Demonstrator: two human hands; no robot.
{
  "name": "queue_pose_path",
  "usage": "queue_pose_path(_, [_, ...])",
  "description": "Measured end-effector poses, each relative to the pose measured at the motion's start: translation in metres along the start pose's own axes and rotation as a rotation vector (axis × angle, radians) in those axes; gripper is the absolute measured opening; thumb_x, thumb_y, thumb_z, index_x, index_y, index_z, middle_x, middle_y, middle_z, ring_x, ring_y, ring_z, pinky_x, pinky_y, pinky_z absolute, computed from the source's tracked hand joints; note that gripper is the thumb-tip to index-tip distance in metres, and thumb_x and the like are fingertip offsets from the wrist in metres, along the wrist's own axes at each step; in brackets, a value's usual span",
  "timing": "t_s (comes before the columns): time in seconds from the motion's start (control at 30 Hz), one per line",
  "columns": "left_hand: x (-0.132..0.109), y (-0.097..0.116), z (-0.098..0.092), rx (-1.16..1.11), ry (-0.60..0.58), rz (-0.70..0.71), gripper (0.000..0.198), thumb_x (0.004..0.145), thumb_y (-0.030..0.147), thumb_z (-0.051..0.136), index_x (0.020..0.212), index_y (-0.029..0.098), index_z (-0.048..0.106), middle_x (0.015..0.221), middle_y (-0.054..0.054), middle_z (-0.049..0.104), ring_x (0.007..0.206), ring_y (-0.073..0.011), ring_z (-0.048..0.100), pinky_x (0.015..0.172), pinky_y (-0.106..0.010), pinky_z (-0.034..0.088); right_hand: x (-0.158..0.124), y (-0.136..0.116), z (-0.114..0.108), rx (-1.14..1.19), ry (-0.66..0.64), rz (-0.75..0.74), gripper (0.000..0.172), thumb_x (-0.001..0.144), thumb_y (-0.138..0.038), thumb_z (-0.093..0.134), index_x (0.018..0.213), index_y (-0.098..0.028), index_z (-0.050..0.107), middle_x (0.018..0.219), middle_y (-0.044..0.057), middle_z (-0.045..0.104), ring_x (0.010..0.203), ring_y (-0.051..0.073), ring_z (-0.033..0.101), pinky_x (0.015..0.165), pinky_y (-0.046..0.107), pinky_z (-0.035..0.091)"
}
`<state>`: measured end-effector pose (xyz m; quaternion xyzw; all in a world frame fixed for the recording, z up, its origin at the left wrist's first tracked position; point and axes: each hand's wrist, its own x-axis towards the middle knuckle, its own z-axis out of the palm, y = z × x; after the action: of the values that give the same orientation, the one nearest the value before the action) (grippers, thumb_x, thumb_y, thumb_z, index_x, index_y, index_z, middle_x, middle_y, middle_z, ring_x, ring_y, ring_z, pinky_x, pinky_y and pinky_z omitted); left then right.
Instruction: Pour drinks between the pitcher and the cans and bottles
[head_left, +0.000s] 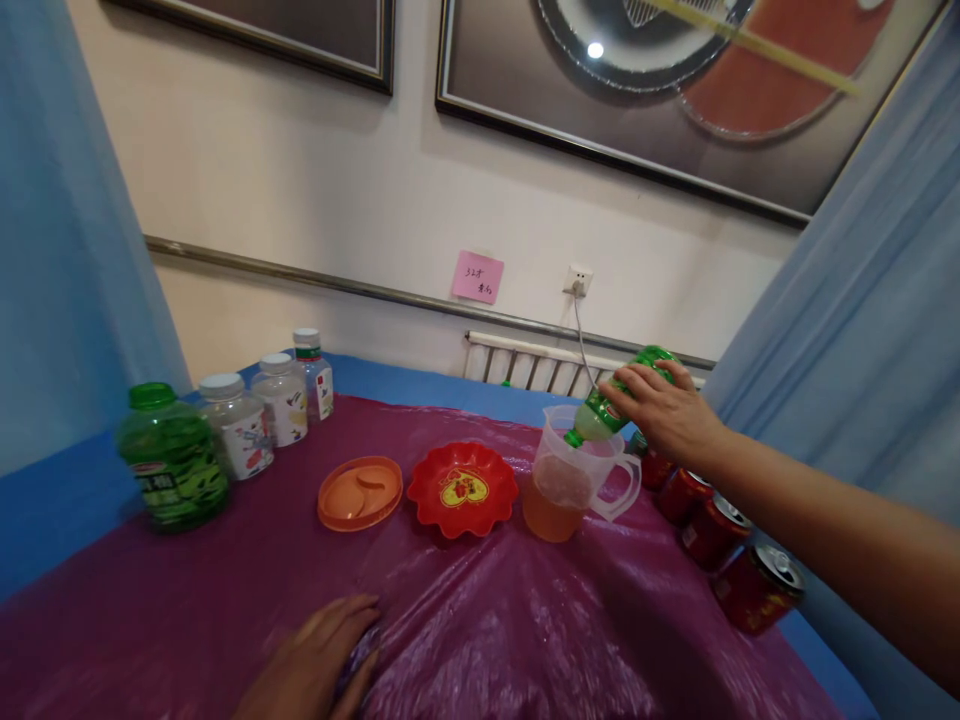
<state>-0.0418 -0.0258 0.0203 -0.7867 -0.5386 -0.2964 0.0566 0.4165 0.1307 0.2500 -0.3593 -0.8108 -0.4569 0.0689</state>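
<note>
My right hand (pixel 664 405) is wrapped round a green plastic bottle (pixel 602 412). The bottle is tipped down to the left, its neck inside the mouth of a clear plastic measuring jug (pixel 559 480). Orange-brown liquid with pale froth above it fills the lower part of the jug. Low in the view, my left hand (pixel 322 650) rests on the purple plastic sheet (pixel 247 570). Its fingers and thumb are closed on a crumpled purple bit, which looks like a fold of the sheet. Left of the jug sit a red scalloped plate (pixel 427 500) and an orange divided dish (pixel 349 515).
Several red cans (pixel 759 590) line the right edge of the table. At the left stand a large green bottle (pixel 172 470), two white-capped jars (pixel 238 430) and a smaller clear bottle (pixel 319 385). A radiator (pixel 525 365) and wall socket (pixel 577 281) are behind the table; blue curtains flank it.
</note>
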Motion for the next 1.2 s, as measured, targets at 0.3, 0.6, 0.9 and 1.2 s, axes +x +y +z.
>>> queue_pose_path(0.3, [0.010,0.032,-0.035,-0.147,-0.010,-0.110,0.037,0.091,0.038,0.062,0.126,0.028,0.065,0.124,-0.007,0.074,0.114,-0.0272,0.071,0.100,-0.044,0.059,0.003,0.007,-0.020,0.176,0.027,0.560,0.047,0.077,-0.050,0.074,0.114,-0.023,0.062,0.087,0.016,0.072,0.082,0.041,0.065,0.078,0.057,0.044])
queue_pose_path(0.6, [0.062,0.084,-0.074,-0.905,-0.050,-0.328,0.070,0.087,0.038,0.070,0.149,0.025,0.040,0.151,-0.011,0.053,0.134,-0.0260,0.057,0.110,-0.044,0.050,0.042,-0.192,-0.084,1.676,0.210,0.530,0.046,0.083,-0.044,0.076,0.123,-0.033,0.058,0.111,0.006,0.074,0.094,0.030,0.073,0.077,0.048,0.062])
queue_pose_path(0.9, [0.045,0.024,-0.105,-0.696,0.125,-0.653,0.067,0.067,0.050,0.082,0.120,0.017,0.060,0.119,-0.012,0.073,0.106,-0.0299,0.071,0.097,-0.045,0.057,0.051,-0.292,-0.082,2.119,0.013,0.633,0.067,0.085,-0.038,0.074,0.146,-0.028,0.047,0.142,0.009,0.059,0.126,0.027,0.059,0.109,0.048,0.047])
queue_pose_path(1.2, [0.020,-0.110,-0.132,-0.005,0.316,-0.991,0.071,0.065,0.060,0.076,0.115,0.011,0.063,0.109,-0.017,0.075,0.090,-0.0320,0.073,0.075,-0.041,0.060,-0.047,-0.313,-0.040,1.958,-0.061,0.880,0.032,0.089,-0.040,0.068,0.119,-0.028,0.071,0.119,0.009,0.072,0.097,0.023,0.073,0.086,0.032,0.061])
